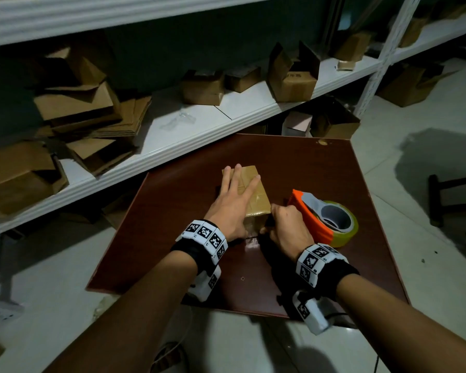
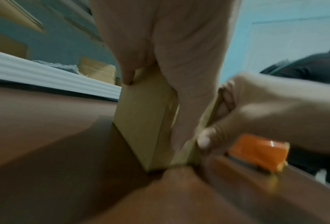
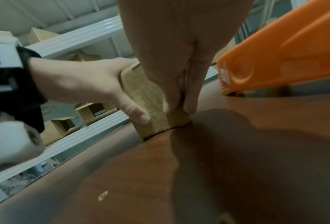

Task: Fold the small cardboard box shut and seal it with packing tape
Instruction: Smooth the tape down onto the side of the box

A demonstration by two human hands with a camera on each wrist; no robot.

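— Forearms first in the head view, then my left hand (image 1: 233, 200), fingers spread flat on top of the small cardboard box (image 1: 256, 196). That box sits on the table (image 1: 307, 168) under my left palm, flaps shut.

— And the right?

— My right hand (image 1: 285, 227), just right of the box, has its fingers curled down at the near end. The tape dispenser (image 1: 320, 219) stands just beyond its knuckles.

— From the left wrist?

— My palm covers the top, thumb on the side wall. The right hand's fingertips (image 2: 205, 140) press a tape end down the near face, I judge.

— Right wrist?

— Fingertips (image 3: 168, 106) pressed together on the box's corner; the left thumb (image 3: 137, 112) braces the same face. The box seems light and stiff, its taped faces slick, so hold it from above. Open table lies near my wrists; the dispenser crowds the right.
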